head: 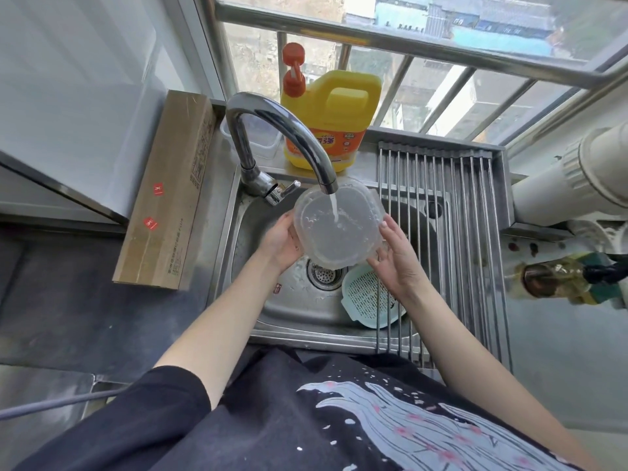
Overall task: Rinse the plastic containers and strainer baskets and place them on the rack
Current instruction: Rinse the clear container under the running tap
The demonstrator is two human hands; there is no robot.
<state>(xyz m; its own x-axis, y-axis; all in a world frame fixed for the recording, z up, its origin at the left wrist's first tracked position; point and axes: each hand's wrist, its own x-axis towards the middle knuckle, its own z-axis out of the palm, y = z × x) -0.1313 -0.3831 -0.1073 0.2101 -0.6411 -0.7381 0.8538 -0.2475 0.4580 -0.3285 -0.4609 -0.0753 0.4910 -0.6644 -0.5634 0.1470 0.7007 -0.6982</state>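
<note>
Steel sink (258,311) by the window: we've got the clear plastic container (338,227) under the running faucet (278,130), left hand (280,244) gripping its 9 o'clock edge, right hand (396,258) holding at 4 o'clock. Strainer basket (368,299) sits below, at 5 o'clock.

One clear container (338,226), one strainer basket (368,297), one detergent jug (328,120), one cardboard box (166,188).

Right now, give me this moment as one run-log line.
step: rinsing | clear container under tap stream | left hand, right hand: holding it | strainer basket: in sink | rack: bare
</note>
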